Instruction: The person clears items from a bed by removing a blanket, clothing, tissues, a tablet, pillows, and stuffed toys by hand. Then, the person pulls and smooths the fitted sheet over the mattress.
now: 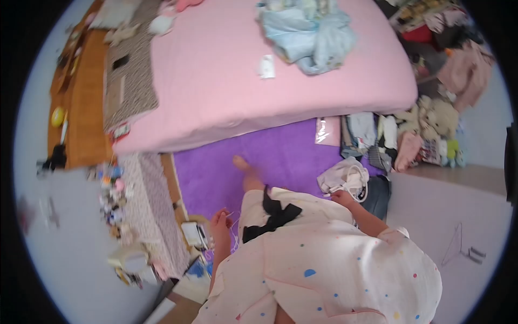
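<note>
My left hand (220, 220) is low at the left of my body, fingers closed on a thin white cable (234, 237) that hangs down beside it. At the right, my right hand (341, 196) is closed on a coiled white cable (356, 182). The coil hangs over a pale bundled cloth (335, 174) on the purple carpet (216, 173). A black bow (275, 217) lies across the front of my pale spotted clothing.
The pink bed (216, 81) spans the area ahead, with a light blue garment (307, 38) on it. Folded clothes (360, 129) and plush toys (440, 119) lie at the right. A cloth-covered shelf (156, 200) stands at the left.
</note>
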Available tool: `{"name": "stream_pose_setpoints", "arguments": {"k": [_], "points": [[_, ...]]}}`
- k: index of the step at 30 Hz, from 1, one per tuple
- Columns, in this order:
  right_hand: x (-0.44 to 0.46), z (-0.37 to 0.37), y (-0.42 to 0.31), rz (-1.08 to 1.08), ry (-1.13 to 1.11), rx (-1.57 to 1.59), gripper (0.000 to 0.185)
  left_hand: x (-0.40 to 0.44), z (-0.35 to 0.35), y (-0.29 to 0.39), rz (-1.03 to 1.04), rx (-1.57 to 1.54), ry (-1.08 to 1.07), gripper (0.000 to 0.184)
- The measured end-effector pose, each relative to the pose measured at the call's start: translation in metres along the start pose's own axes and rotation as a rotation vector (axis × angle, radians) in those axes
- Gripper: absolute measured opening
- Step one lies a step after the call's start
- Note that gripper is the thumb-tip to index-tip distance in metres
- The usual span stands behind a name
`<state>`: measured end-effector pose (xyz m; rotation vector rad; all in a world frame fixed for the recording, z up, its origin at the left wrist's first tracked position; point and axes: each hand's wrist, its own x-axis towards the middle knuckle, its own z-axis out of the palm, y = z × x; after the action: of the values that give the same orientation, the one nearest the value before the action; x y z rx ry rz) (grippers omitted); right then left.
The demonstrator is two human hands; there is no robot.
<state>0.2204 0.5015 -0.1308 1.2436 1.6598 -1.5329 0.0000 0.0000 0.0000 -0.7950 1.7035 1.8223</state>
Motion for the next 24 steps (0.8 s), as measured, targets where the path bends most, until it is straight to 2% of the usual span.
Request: {"name": "stream_pose_setpoints", "arguments": {"k": [2, 3, 5, 6, 8, 10, 11, 13, 14, 16, 18, 20, 23, 24], "points": [[-0.035, 0.031, 0.007, -0.168, -0.041, -0.678, 0.029, 0.0, -0.018, 0.025, 0.019, -0.059, -0.014, 0.021], [0.013, -0.055, -0.083, -0.196, 0.116, -0.713, 0.029, 0.091, 0.083, 0.05, 0.063, -0.145, -0.143, 0.021], [-0.022, -0.021, -0.091, -0.154, 0.027, -0.771, 0.028, 0.085, 0.067, 0.09, 0.049, -0.004, -0.116, 0.02], [-0.02, -0.001, -0.113, -0.15, 0.09, -0.692, 0.025, 0.092, 0.066, 0.122, 0.052, 0.033, -0.122, 0.02], [-0.029, 0.02, -0.157, 0.066, 0.128, -0.096, 0.023, 0.106, 0.079, 0.162, 0.049, 0.092, -0.126, 0.019], [-0.013, 0.029, -0.18, -0.066, 0.191, 0.242, 0.023, 0.146, 0.089, 0.182, 0.056, 0.156, -0.191, 0.02], [-0.008, 0.036, -0.188, -0.054, 0.211, 0.277, 0.023, 0.164, 0.094, 0.193, 0.072, 0.194, -0.216, 0.02], [-0.003, 0.041, -0.204, -0.224, 0.269, 0.17, 0.028, 0.187, 0.123, 0.214, 0.077, 0.223, -0.243, 0.02], [-0.004, 0.044, -0.207, -0.208, 0.28, 0.203, 0.028, 0.193, 0.134, 0.223, 0.082, 0.233, -0.229, 0.019], [-0.008, 0.036, -0.211, -0.298, 0.278, -0.29, 0.032, 0.203, 0.172, 0.228, 0.082, 0.29, -0.244, 0.019], [-0.013, 0.028, -0.21, -0.24, 0.29, -0.211, 0.035, 0.203, 0.212, 0.227, 0.09, 0.341, -0.246, 0.018], [-0.007, 0.011, -0.222, -0.206, 0.296, -0.13, 0.038, 0.198, 0.258, 0.224, 0.131, 0.401, -0.353, 0.017], [0.018, -0.032, -0.228, -0.339, 0.281, -0.092, 0.035, 0.186, 0.33, 0.196, 0.142, 0.541, -0.443, 0.017], [0.035, -0.047, -0.216, -0.453, 0.344, -0.084, 0.04, 0.177, 0.354, 0.179, 0.111, 0.569, -0.478, 0.016]]}}
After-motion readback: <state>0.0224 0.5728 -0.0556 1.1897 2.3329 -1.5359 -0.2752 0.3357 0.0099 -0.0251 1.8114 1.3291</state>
